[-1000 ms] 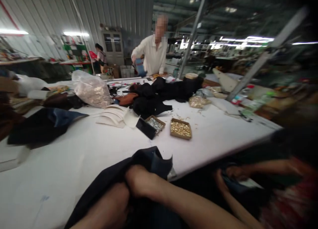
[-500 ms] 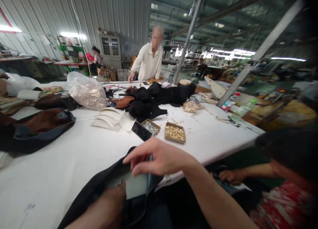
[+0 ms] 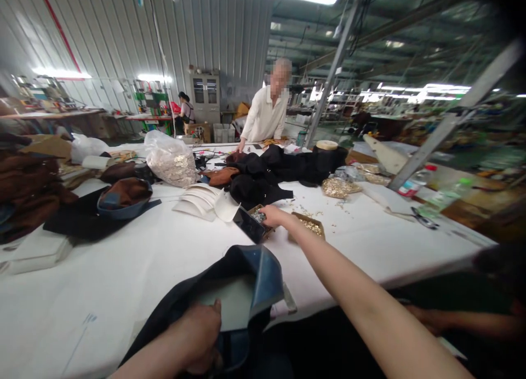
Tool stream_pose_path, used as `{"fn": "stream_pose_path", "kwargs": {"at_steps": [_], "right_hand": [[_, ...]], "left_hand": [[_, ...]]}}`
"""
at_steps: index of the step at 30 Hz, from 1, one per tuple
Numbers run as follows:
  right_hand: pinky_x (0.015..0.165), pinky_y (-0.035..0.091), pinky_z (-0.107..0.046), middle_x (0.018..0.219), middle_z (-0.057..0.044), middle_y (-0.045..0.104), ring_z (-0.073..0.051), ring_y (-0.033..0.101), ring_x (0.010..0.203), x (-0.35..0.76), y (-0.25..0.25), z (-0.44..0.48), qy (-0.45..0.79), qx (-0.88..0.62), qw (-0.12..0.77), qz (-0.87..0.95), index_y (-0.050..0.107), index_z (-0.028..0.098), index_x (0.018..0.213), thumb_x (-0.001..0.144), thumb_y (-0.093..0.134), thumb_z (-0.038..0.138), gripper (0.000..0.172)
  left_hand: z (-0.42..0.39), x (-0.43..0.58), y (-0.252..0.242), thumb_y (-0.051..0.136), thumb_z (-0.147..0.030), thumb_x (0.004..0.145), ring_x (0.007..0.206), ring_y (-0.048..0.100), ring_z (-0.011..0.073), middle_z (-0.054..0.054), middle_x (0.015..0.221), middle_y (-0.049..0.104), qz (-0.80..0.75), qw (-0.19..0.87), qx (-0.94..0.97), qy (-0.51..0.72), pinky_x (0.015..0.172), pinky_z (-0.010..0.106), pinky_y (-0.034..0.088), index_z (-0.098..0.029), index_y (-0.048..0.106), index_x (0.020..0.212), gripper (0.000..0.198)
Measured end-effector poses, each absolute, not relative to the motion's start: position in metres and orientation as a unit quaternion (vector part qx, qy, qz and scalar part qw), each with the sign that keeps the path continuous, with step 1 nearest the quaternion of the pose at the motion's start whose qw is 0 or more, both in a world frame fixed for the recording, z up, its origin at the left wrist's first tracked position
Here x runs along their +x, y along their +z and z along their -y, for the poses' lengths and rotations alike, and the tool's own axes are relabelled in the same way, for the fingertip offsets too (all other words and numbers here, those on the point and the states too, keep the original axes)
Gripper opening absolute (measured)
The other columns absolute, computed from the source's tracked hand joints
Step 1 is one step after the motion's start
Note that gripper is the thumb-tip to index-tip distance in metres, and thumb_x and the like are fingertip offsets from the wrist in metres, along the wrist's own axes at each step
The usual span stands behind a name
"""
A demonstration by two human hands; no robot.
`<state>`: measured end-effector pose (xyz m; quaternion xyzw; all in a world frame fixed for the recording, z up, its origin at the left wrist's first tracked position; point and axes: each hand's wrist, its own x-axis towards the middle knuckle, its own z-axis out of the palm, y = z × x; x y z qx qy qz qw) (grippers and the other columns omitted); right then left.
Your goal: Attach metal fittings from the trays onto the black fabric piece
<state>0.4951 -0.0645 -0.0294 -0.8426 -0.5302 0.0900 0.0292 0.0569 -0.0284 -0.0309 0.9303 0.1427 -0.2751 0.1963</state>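
My left hand (image 3: 201,332) is closed on a dark fabric piece (image 3: 164,308) with a blue lining, perhaps a bag, its thumb lying on a pale flat sheet (image 3: 230,297) inside the opening. The lower fingers are partly hidden. Across the table my right hand (image 3: 274,217) reaches into a small box of silver metal pieces (image 3: 258,214), fingertips drawn together; what they hold is too small to make out. Beside it a dark phone (image 3: 250,225) leans on the box. A second box with gold metal pieces (image 3: 311,225) sits just right, partly behind my forearm.
Black fabric pieces (image 3: 250,190), curved white sheets (image 3: 197,201) and a clear bag of small pieces (image 3: 170,160) lie beyond. Scissors (image 3: 425,219) and bottles (image 3: 446,198) stand right. A person in white (image 3: 267,113) works opposite; another person's arm (image 3: 464,319) shows right.
My right hand has moved forward from above the dark fabric piece to the box of silver pieces. My left hand stays on the fabric. The view has shifted left and tilted up.
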Motion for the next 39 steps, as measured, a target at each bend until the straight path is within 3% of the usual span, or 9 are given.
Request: {"fn": "stream_pose_path", "kwargs": {"at_steps": [3, 6, 9, 12, 21, 24, 30, 35, 39], "right_hand": [[0.096, 0.054, -0.032, 0.127, -0.019, 0.084, -0.033, 0.077, 0.113, 0.505, -0.045, 0.057, 0.099, -0.837, 0.02, 0.538, 0.088, 0.015, 0.125, 0.086, 0.081, 0.009, 0.04], [0.1, 0.055, -0.033, 0.125, -0.016, 0.084, -0.031, 0.077, 0.114, 0.517, -0.053, 0.053, 0.111, -0.834, 0.022, 0.54, 0.088, 0.017, 0.126, 0.088, 0.082, 0.01, 0.039], [0.104, 0.057, -0.038, 0.124, -0.014, 0.085, -0.029, 0.077, 0.115, 0.525, -0.056, 0.049, 0.126, -0.831, 0.031, 0.54, 0.087, 0.017, 0.127, 0.091, 0.084, 0.011, 0.037], [0.104, 0.06, -0.041, 0.122, -0.011, 0.085, -0.027, 0.078, 0.112, 0.528, -0.059, 0.047, 0.142, -0.829, 0.05, 0.538, 0.086, 0.017, 0.127, 0.092, 0.086, 0.01, 0.036], [0.112, 0.061, -0.048, 0.104, -0.006, 0.085, -0.027, 0.079, 0.111, 0.528, -0.067, 0.05, 0.154, -0.841, 0.176, 0.488, 0.083, 0.016, 0.098, 0.099, 0.09, 0.026, 0.012], [0.104, 0.064, -0.043, 0.099, -0.007, 0.085, -0.026, 0.081, 0.103, 0.53, -0.069, 0.053, 0.157, -0.848, 0.254, 0.438, 0.084, 0.016, 0.098, 0.098, 0.089, 0.024, 0.009], [0.064, 0.063, -0.024, 0.088, -0.008, 0.084, -0.02, 0.081, 0.076, 0.533, -0.074, 0.063, 0.215, -0.819, 0.428, 0.314, 0.084, 0.014, 0.108, 0.106, 0.08, 0.026, 0.013], [0.069, 0.068, -0.025, 0.105, -0.011, 0.085, -0.017, 0.082, 0.083, 0.526, -0.068, 0.071, 0.272, -0.748, 0.567, 0.21, 0.078, 0.009, 0.115, 0.111, 0.078, 0.026, 0.017], [0.069, 0.068, -0.022, 0.1, -0.008, 0.084, -0.015, 0.081, 0.08, 0.519, -0.06, 0.078, 0.307, -0.688, 0.641, 0.151, 0.079, 0.009, 0.111, 0.11, 0.079, 0.017, 0.009]], "left_hand": [[0.018, 0.05, -0.024, 0.089, -0.053, 0.079, 0.155, 0.062, 0.0495, 0.023, 0.168, 0.065, -0.143, 0.226, 0.919, -0.289, 0.129, 0.055, 0.054, -0.02, 0.041, 0.182, 0.118], [0.015, 0.047, -0.023, 0.088, -0.06, 0.091, 0.162, 0.055, 0.0443, 0.018, 0.176, 0.057, -0.132, 0.228, 0.919, -0.295, 0.136, 0.06, 0.046, -0.027, 0.042, 0.181, 0.106], [0.016, 0.047, -0.024, 0.082, -0.059, 0.104, 0.156, 0.059, 0.0402, 0.017, 0.172, 0.058, -0.136, 0.222, 0.92, -0.293, 0.131, 0.066, 0.05, -0.026, 0.057, 0.169, 0.077], [0.017, 0.049, -0.023, 0.078, -0.052, 0.109, 0.145, 0.066, 0.0363, 0.014, 0.161, 0.065, -0.141, 0.221, 0.925, -0.277, 0.122, 0.06, 0.059, -0.023, 0.068, 0.154, 0.054], [0.018, 0.047, -0.016, 0.078, -0.048, 0.11, 0.13, 0.072, 0.0317, 0.012, 0.15, 0.07, -0.159, 0.22, 0.929, -0.253, 0.11, 0.052, 0.067, -0.022, 0.071, 0.147, 0.046], [0.016, 0.047, -0.016, 0.079, -0.048, 0.11, 0.131, 0.072, 0.0319, 0.012, 0.15, 0.07, -0.163, 0.22, 0.928, -0.251, 0.11, 0.052, 0.067, -0.021, 0.071, 0.147, 0.047], [0.013, 0.047, -0.023, 0.078, -0.055, 0.109, 0.145, 0.066, 0.0373, 0.014, 0.161, 0.065, -0.15, 0.233, 0.925, -0.261, 0.123, 0.062, 0.058, -0.022, 0.067, 0.155, 0.058], [0.012, 0.045, -0.031, 0.09, -0.059, 0.089, 0.16, 0.057, 0.0445, 0.019, 0.172, 0.06, -0.134, 0.246, 0.918, -0.28, 0.136, 0.062, 0.046, -0.025, 0.044, 0.179, 0.107], [0.013, 0.047, -0.031, 0.087, -0.057, 0.08, 0.158, 0.06, 0.0475, 0.019, 0.17, 0.064, -0.138, 0.241, 0.919, -0.281, 0.133, 0.054, 0.05, -0.026, 0.038, 0.183, 0.118]]}}
